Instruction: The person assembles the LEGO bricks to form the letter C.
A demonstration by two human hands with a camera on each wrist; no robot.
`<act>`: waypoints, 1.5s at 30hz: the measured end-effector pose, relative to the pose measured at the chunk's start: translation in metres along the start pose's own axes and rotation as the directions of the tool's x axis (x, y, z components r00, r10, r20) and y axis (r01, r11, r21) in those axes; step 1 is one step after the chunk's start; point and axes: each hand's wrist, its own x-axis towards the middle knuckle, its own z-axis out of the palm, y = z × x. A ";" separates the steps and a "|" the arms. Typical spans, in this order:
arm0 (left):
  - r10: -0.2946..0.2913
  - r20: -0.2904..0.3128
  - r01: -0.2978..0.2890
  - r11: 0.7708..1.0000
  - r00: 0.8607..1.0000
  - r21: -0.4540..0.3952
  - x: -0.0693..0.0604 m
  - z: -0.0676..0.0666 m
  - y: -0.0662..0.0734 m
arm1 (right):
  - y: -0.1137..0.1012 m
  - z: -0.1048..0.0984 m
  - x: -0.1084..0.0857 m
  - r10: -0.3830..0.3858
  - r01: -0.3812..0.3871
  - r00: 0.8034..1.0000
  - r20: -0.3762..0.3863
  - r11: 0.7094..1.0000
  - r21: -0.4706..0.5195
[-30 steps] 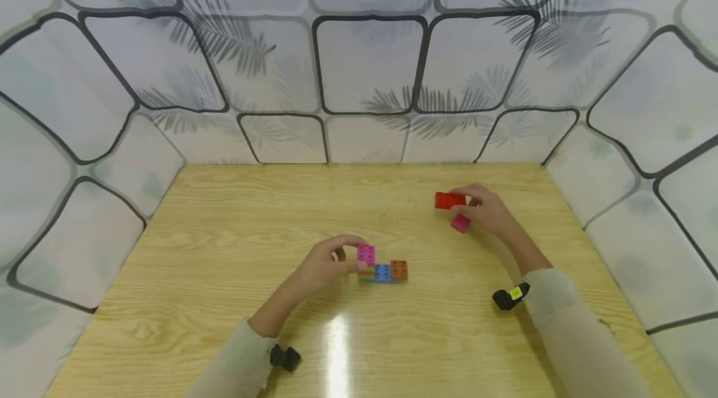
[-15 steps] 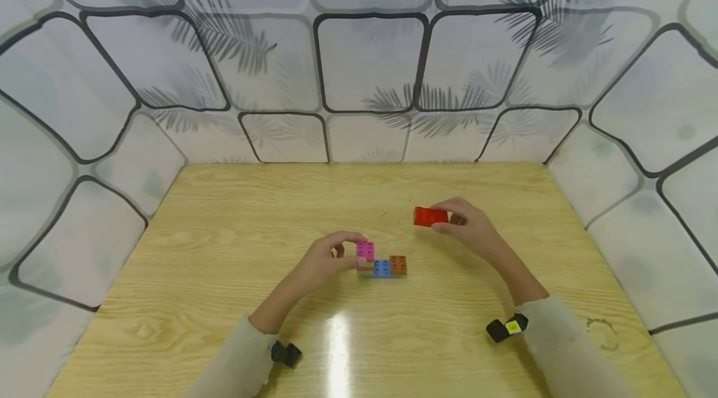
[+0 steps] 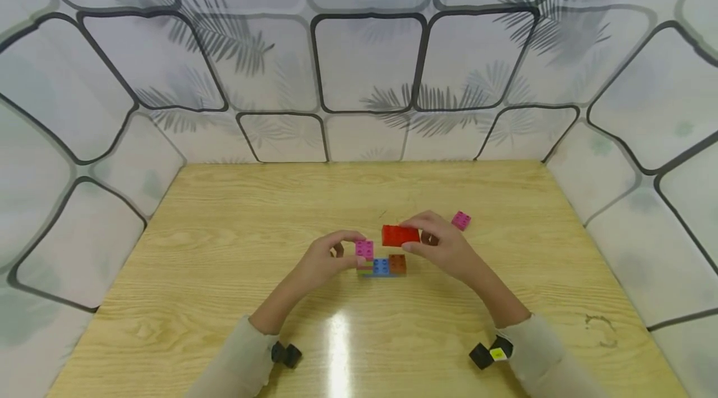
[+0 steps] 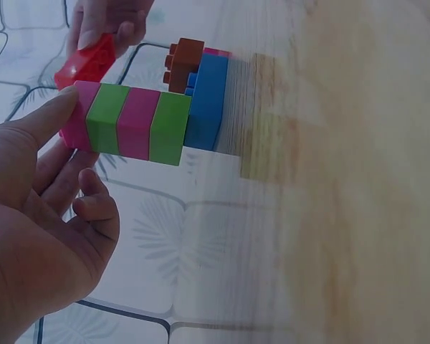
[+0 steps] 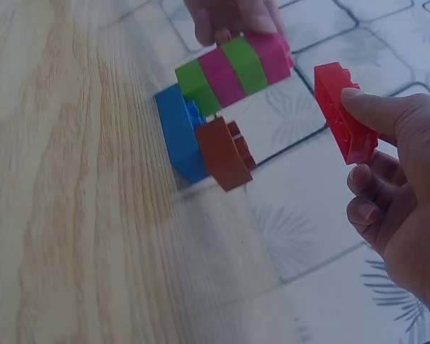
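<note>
A blue building brick (image 4: 208,104) lies on the table and bears a stack of alternating green and pink bricks (image 5: 230,72) at one end and an orange-brown brick (image 5: 223,152) at the other. Thumb and fingers of my left hand (image 3: 322,264) pinch the pink brick (image 3: 364,249) at the top of the stack. My right hand (image 3: 449,248) holds a long red brick (image 3: 400,236) by its right end. In the head view the red brick appears just behind the orange-brown one; the right wrist view shows it raised and apart from the stack.
A loose pink brick (image 3: 461,220) lies on the wooden table (image 3: 235,211) behind the right hand. Patterned walls (image 3: 367,68) enclose the back and both sides. Each wrist wears a small black device (image 3: 286,355).
My right hand has carried the red brick leftward and nearer to the stack, so the loose pink brick behind it is uncovered. The left hand has kept its hold almost unmoved.
</note>
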 end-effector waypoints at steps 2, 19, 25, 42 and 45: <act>0.001 0.000 -0.001 1.000 1.000 -0.003 0.000 0.000 0.000 | -0.003 0.004 0.001 -0.020 0.020 1.000 0.003 1.000 -0.003; 0.039 0.003 -0.039 0.999 0.999 0.008 0.001 0.001 0.003 | -0.018 0.018 0.003 -0.054 0.057 0.997 0.056 0.997 -0.045; 0.056 -0.002 -0.056 0.998 0.998 0.028 0.002 0.000 0.005 | -0.020 0.017 0.004 -0.066 0.069 0.997 0.048 0.994 -0.079; 0.169 -0.038 -0.164 0.980 0.985 0.111 0.007 0.003 0.022 | -0.024 0.016 0.007 -0.173 0.175 0.985 0.031 0.965 -0.196; 0.170 -0.041 -0.165 0.981 0.985 0.099 0.006 0.002 0.022 | -0.024 0.017 0.008 -0.200 0.202 0.979 0.031 0.956 -0.213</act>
